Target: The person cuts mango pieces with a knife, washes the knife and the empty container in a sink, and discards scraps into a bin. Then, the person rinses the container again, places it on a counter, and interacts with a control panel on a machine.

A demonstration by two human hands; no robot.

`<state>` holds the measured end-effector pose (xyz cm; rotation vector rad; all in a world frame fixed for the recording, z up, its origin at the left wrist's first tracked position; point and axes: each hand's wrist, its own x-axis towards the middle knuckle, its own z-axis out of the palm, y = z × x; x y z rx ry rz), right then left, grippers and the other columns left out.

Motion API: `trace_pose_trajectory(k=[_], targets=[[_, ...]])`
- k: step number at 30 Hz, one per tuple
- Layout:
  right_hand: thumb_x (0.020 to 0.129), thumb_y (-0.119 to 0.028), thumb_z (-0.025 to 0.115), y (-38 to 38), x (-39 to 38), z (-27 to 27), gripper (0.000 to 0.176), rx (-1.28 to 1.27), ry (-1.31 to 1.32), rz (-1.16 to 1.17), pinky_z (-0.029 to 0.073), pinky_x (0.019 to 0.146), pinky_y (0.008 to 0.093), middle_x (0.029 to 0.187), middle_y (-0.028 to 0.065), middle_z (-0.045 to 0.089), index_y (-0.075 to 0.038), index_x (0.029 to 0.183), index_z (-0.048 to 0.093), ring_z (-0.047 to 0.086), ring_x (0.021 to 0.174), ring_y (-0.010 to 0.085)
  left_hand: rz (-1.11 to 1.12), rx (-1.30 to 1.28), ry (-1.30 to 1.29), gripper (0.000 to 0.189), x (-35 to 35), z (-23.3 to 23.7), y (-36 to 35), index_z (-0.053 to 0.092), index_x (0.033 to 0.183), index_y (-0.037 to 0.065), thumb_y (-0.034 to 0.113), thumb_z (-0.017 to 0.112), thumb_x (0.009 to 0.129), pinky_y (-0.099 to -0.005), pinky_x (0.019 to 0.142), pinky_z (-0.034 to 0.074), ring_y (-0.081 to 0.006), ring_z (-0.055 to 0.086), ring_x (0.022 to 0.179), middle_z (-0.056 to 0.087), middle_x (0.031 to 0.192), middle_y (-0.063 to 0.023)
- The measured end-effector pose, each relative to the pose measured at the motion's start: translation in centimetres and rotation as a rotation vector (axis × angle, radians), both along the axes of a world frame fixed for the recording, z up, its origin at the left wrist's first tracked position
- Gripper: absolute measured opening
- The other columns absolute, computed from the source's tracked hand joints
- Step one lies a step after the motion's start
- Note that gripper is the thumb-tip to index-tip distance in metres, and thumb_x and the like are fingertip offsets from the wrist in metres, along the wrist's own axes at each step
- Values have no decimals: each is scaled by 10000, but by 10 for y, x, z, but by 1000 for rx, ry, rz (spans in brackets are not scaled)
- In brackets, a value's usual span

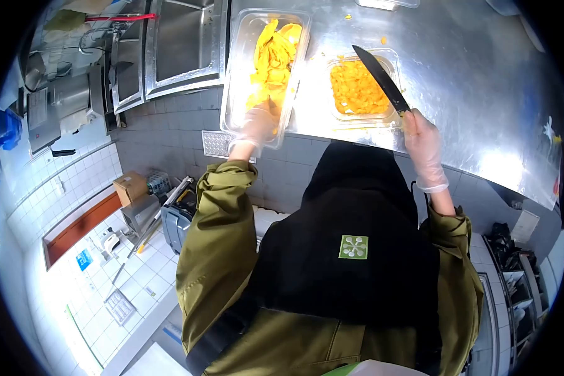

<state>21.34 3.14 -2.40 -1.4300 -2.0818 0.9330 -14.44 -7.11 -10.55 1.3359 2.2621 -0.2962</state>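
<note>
Gloved in clear plastic, my left hand [258, 127] reaches into the near end of a long clear container [236, 78]. Orange-yellow slices [274, 59] lie in that container, and my fingertips are at their near edge, partly hidden among them. My right hand [422, 145], also in a clear glove, is wrapped round the handle of a knife [382, 78]. The dark blade points up and left over the right edge of a smaller clear container [365, 120], which holds small orange-yellow pieces [356, 88].
Both containers rest on a steel table [464, 94]. Metal sinks [183, 44] adjoin it at the left. A few orange scraps lie behind the smaller container. A cardboard box [130, 188] and a grey bin [177, 225] stand lower left, and shelving is at the far right.
</note>
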Motion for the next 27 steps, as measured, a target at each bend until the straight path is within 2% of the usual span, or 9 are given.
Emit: trace_pose_trajectory(k=[5,8,11,14,17,20,22,23,27], targets=[[882,-164,499,0,-1,0,187,7,2,34,408,504,378,640,195,498,-5,783,506,505,581,368,-377,-40,293,328,15,-3,-4,519,1000,12,177,556,720,-356,675,500,-261,625,778,595,847,-148],[882,-162,499,2,-2,2,184,-7,2,34,409,504,377,642,195,500,-5,785,504,508,581,367,-322,-38,120,303,13,12,-1,526,987,18,155,554,719,-350,641,503,-257,629,780,601,852,-143],[880,-158,502,1,-3,1,178,-9,14,34,409,499,377,639,194,502,-7,786,504,510,579,368,-326,-63,147,179,20,22,6,559,939,42,142,503,801,-358,643,489,-272,628,709,623,775,-140],[877,-153,506,1,-3,-4,174,6,33,43,407,495,377,632,192,499,-8,781,502,509,576,371,-576,-135,322,198,17,7,3,560,958,46,156,494,807,-372,657,488,-297,625,713,622,764,-144],[875,-149,508,2,-1,-4,174,-16,31,33,405,493,380,627,194,494,-8,775,499,509,577,374,-512,-98,142,242,15,24,11,559,1002,60,203,489,820,-379,674,487,-305,627,751,631,811,-153],[878,-152,504,4,0,0,187,-46,75,17,403,493,374,625,202,482,-3,767,490,491,571,377,-158,-180,128,322,-2,17,15,521,1093,78,264,480,834,-378,689,486,-298,628,796,639,873,-152],[885,-159,497,5,1,0,203,-73,114,6,400,491,357,621,209,466,2,762,481,454,549,378,60,-130,176,365,11,62,25,481,1139,81,288,483,839,-358,680,489,-273,637,782,640,893,-145],[891,-172,491,6,1,1,215,-123,122,17,401,502,344,615,198,468,5,769,484,448,540,352,169,-106,199,388,16,79,24,461,1162,83,300,485,842,-348,675,490,-261,642,774,640,902,-141],[914,-217,466,6,-3,4,252,-418,293,51,405,579,289,642,129,504,12,820,512,440,573,218,336,242,-195,375,65,137,31,432,1144,57,269,523,848,-303,599,487,-169,628,613,636,844,-115]])
